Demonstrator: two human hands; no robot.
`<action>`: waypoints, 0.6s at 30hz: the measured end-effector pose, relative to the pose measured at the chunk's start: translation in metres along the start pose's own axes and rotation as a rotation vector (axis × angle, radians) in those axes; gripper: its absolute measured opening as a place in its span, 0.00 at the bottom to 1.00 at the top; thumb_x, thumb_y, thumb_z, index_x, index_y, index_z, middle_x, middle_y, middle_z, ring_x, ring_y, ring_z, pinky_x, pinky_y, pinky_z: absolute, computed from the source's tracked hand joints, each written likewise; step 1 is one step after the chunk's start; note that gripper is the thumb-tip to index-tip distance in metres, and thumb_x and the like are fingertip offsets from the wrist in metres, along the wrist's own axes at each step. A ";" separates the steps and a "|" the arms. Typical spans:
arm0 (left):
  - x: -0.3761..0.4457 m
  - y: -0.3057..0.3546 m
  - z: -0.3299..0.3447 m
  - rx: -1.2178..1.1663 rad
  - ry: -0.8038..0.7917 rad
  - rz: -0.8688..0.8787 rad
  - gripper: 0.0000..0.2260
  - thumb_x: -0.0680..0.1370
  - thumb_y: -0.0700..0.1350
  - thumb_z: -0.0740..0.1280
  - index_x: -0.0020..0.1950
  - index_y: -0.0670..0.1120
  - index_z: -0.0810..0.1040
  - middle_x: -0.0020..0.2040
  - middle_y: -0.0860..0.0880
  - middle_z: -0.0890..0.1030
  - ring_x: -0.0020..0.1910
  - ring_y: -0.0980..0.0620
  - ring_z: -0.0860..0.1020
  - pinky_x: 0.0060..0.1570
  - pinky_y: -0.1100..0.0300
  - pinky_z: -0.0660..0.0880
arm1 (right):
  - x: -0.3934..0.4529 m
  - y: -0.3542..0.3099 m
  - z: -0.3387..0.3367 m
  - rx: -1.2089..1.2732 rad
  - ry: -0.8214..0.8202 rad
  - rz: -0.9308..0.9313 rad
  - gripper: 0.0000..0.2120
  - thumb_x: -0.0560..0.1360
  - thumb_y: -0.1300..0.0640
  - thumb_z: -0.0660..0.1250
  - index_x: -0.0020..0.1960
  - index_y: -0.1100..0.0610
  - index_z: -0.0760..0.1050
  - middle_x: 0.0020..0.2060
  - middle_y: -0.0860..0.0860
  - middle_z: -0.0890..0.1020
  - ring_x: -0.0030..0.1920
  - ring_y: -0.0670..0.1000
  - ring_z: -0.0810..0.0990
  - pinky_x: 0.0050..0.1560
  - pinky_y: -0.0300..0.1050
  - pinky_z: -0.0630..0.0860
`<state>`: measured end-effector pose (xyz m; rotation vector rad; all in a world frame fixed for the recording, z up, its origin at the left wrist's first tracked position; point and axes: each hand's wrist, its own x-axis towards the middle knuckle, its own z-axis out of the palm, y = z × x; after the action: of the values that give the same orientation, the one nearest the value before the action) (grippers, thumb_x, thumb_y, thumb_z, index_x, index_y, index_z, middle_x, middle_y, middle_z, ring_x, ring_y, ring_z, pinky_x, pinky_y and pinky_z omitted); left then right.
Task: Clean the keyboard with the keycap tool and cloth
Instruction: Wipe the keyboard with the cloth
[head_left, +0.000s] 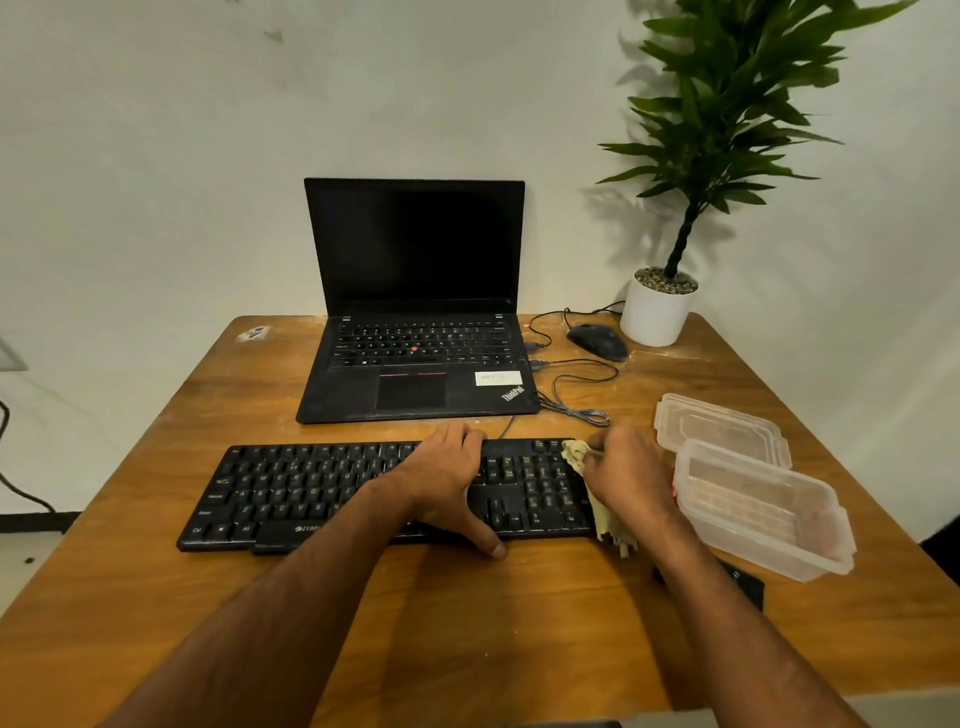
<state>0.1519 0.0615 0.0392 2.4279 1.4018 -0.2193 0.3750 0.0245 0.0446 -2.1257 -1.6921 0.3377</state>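
The left hand (447, 480) lies spread flat on the keyboard (291, 493); at its 3 o'clock the right hand (626, 475) grips the cloth (602, 512).

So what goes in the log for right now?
step: wiping | left hand: holds keyboard | right hand: grips cloth at keyboard's right end

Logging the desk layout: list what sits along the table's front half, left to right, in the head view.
keyboard → left hand pressing on it → cloth gripped by the right hand → clear plastic container
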 end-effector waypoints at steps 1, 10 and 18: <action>0.000 0.000 0.000 0.001 0.002 0.001 0.61 0.59 0.72 0.79 0.81 0.46 0.54 0.75 0.47 0.61 0.73 0.48 0.61 0.76 0.50 0.63 | -0.006 0.003 -0.001 -0.014 -0.029 -0.008 0.07 0.78 0.60 0.69 0.54 0.57 0.82 0.48 0.49 0.83 0.44 0.44 0.76 0.41 0.35 0.73; 0.000 0.001 0.000 -0.022 -0.002 0.004 0.61 0.60 0.71 0.79 0.81 0.46 0.53 0.75 0.48 0.61 0.73 0.48 0.61 0.76 0.50 0.63 | -0.010 -0.003 -0.002 0.042 0.053 -0.001 0.07 0.77 0.59 0.70 0.55 0.54 0.82 0.42 0.44 0.81 0.39 0.41 0.76 0.32 0.29 0.66; 0.001 -0.001 0.002 -0.010 0.012 0.005 0.61 0.59 0.72 0.79 0.81 0.46 0.54 0.74 0.47 0.61 0.72 0.49 0.61 0.76 0.49 0.64 | -0.002 -0.013 0.005 -0.008 0.062 -0.034 0.05 0.77 0.60 0.70 0.51 0.54 0.82 0.46 0.49 0.84 0.44 0.44 0.80 0.37 0.30 0.71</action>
<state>0.1516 0.0617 0.0372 2.4280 1.3984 -0.1965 0.3610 0.0259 0.0463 -2.0881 -1.6950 0.2531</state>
